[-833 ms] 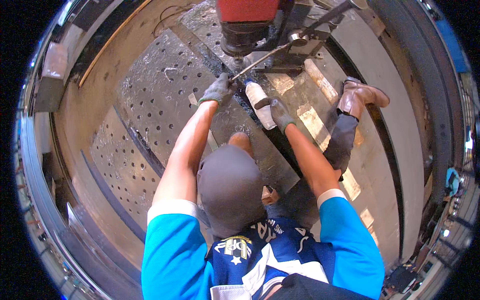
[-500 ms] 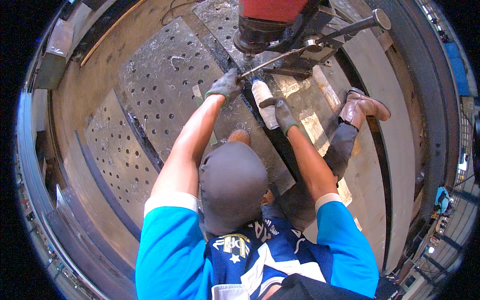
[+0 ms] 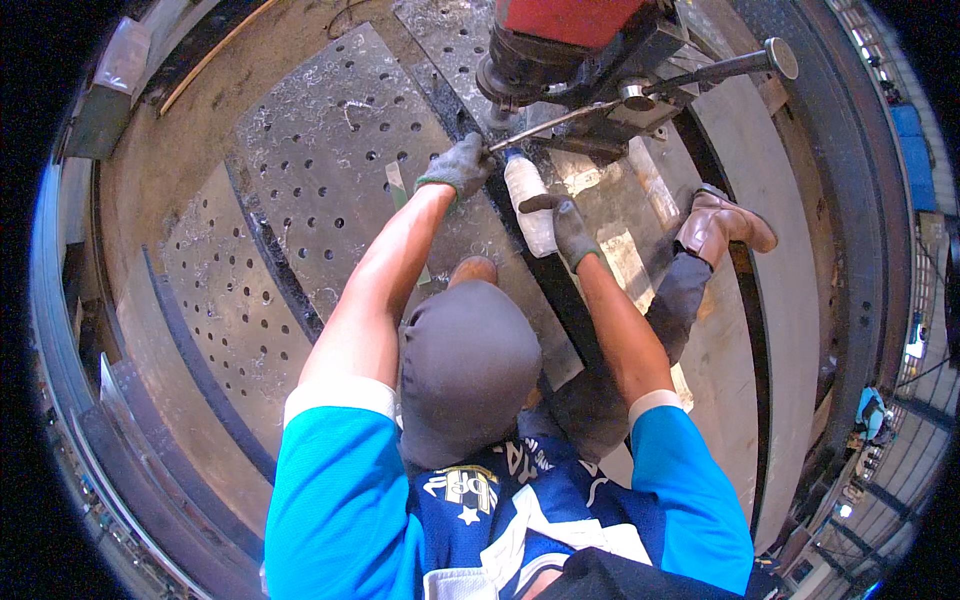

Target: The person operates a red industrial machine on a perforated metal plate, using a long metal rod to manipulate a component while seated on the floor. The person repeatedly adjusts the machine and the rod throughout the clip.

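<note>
Two gloved hands work at the foot of a red-bodied drilling machine (image 3: 570,40) that stands on perforated steel plates. The left hand (image 3: 458,165), in a grey work glove, is closed around the near end of a thin metal lever (image 3: 560,118); the lever runs up and to the right to a hub on the machine's side. A second, thicker handle with a round knob (image 3: 778,58) sticks out from the same hub toward the upper right. The right hand (image 3: 570,222), also in a grey glove, grips a pale plastic bottle (image 3: 528,195) that lies tilted with its blue-capped neck pointing up toward the machine's base, just below the lever. The bottle sits over the dark gap between two plates, between the two hands and close to both.

Many round holes pattern the large steel plate (image 3: 330,170) to the left, and a second perforated plate (image 3: 225,310) lies further left, separated by a dark channel. A brown boot (image 3: 722,222) rests on the shiny plate to the right of the bottle, well apart from the right hand. A grey hood covers the person's head at the centre, above a blue jersey (image 3: 340,500).
</note>
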### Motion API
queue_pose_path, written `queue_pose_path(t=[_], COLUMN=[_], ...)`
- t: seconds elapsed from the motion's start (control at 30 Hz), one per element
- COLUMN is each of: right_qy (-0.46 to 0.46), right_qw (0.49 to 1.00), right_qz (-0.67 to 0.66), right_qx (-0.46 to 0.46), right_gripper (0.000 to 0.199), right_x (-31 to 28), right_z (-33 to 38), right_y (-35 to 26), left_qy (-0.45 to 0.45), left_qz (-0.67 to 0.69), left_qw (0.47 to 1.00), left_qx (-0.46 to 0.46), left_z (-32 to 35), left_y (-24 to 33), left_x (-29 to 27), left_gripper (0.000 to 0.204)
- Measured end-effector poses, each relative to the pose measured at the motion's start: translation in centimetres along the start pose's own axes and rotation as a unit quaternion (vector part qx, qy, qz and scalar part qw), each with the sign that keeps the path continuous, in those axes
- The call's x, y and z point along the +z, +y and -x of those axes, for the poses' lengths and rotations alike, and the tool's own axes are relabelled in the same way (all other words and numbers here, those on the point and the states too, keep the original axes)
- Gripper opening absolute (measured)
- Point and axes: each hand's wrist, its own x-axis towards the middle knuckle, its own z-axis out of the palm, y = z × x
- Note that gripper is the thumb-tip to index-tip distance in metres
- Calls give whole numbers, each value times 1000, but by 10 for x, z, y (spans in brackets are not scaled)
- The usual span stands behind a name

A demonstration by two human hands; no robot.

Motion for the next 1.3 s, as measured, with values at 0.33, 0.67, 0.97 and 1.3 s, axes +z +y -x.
queue_pose_path(t=[0.33, 0.67, 0.97, 1.3], right_qy=[123, 103, 58, 89], right_qw=[991, 993, 997, 996], right_qz=[-1, -46, -45, -16], right_qx=[-50, -23, -6, 11], right_gripper=[82, 64, 58, 87], right_x=[-3, 12, -16, -7], right_z=[28, 16, 44, 33], right_y=[-88, -43, -114, -86], left_qy=[-18, -25, -16, -18], left_qz=[-3, 12, 16, 19], left_qw=[1000, 999, 1000, 999], left_qx=[-12, -22, -16, -22], left_z=[7, 10, -2, -2], left_y=[13, 17, 5, 4], left_x=[-10, -14, 4, 5], left_gripper=[46, 46, 45, 46])
